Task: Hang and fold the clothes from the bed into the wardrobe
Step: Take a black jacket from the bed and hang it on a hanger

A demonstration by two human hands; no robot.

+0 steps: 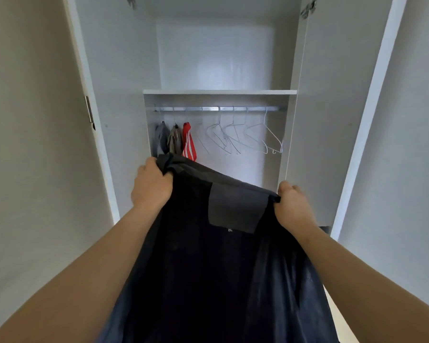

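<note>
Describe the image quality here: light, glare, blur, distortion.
Head view: soft, even light with a pale sheen on the wardrobe back panel; the wide lens bows the door edges; the dark garment is so dark its folds barely read; the right hand looks slightly smeared, and the wire hangers are soft.

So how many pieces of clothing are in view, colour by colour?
grey garment, hanging: 1
brown garment, hanging: 1
red striped garment, hanging: 1
dark garment, held up: 1
Total: 4
</note>
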